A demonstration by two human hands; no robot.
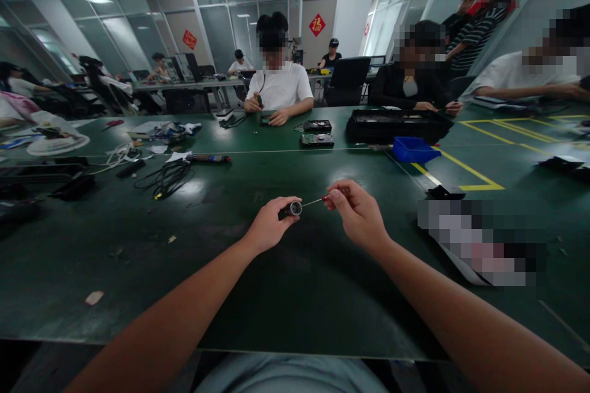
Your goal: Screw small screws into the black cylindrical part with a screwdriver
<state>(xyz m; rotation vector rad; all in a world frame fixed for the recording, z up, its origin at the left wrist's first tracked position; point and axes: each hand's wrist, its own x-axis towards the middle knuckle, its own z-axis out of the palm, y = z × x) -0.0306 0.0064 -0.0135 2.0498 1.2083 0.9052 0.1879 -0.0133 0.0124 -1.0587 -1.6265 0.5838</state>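
Note:
My left hand [271, 224] grips a short black cylinder [290, 210] with a pale ring round its open end, which faces toward me and to the right. In my right hand [359, 215] is a thin screwdriver [324, 198] with a red handle, pinched between thumb and fingers. Its slim metal shaft points left, and the tip is at the rim of the cylinder; whether it touches cannot be made out. Both hands are held above the green table [295, 301], close to each other. Most of the cylinder's body is hidden by my left fingers.
Black cables [168, 178] and a dark handheld tool [209, 158] lie left of centre. Beyond my hands are circuit-board drives [317, 140], a long black housing [399, 127] and a blue tray [415, 150]. A blurred-out object [474, 245] lies at right. Co-workers sit opposite.

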